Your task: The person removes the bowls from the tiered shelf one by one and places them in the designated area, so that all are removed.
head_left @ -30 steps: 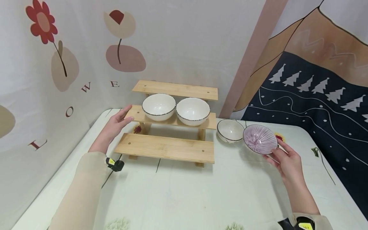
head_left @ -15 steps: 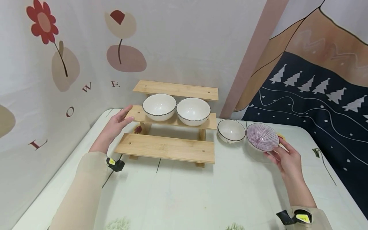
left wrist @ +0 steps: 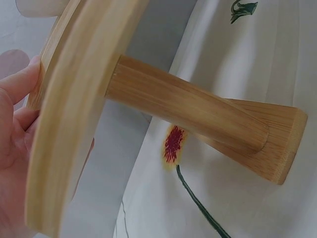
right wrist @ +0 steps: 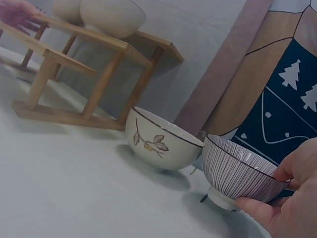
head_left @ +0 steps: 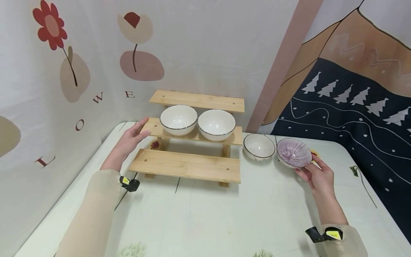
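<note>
On the right of the head view, my right hand (head_left: 318,175) grips a purple-striped bowl (head_left: 293,152) by its near right side. The right wrist view shows this bowl (right wrist: 242,171) slightly tilted, its foot close to the table; whether it touches cannot be told. Beside it stands a white bowl (head_left: 258,146) with a dark rim and a leaf pattern (right wrist: 153,141). My left hand (head_left: 128,141) holds the left end of the middle board of a three-step wooden rack (head_left: 184,166). Two white bowls, a left one (head_left: 178,120) and a right one (head_left: 216,125), sit side by side on that board.
A pale cloth with printed flowers covers the table (head_left: 192,217). Behind the rack hangs a light printed curtain (head_left: 205,46). A dark curtain with white trees (head_left: 337,110) hangs along the right side.
My right hand has moved the purple-striped bowl slightly right and back, then lowered and levelled it beside the white bowl. My left hand keeps its place on the rack.
</note>
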Action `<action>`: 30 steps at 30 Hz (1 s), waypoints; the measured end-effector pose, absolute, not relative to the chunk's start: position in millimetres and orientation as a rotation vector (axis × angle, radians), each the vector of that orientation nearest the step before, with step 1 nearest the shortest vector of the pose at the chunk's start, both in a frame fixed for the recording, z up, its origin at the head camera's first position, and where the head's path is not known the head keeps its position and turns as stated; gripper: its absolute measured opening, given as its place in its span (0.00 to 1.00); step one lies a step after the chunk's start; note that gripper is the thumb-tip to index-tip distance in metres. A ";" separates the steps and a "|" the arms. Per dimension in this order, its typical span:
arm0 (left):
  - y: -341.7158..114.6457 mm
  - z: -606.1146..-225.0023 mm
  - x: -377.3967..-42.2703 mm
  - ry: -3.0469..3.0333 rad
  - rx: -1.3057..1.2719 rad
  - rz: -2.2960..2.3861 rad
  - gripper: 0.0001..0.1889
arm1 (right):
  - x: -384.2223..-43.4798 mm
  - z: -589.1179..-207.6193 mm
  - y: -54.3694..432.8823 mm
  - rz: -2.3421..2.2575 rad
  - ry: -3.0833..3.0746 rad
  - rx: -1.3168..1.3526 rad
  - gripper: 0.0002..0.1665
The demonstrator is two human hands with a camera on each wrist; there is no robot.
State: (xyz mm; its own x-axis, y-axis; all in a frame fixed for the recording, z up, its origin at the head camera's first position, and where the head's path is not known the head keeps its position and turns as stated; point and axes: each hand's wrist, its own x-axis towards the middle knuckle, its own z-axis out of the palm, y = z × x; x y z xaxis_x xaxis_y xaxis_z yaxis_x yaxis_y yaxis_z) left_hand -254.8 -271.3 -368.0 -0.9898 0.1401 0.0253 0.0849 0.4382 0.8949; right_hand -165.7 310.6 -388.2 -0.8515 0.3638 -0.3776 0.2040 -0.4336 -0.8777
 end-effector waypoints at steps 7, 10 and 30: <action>-272.9 -369.8 -256.3 2.616 0.222 1.632 0.37 | -170.9 -394.2 310.1 2.378 -1.680 -0.856 0.38; -273.3 -369.4 -257.0 2.610 0.233 1.637 0.36 | -172.3 -396.7 309.5 2.338 -1.735 -0.867 0.37; -274.7 -370.1 -256.5 2.616 0.210 1.619 0.37 | -178.7 -399.5 307.8 2.386 -1.721 -0.911 0.39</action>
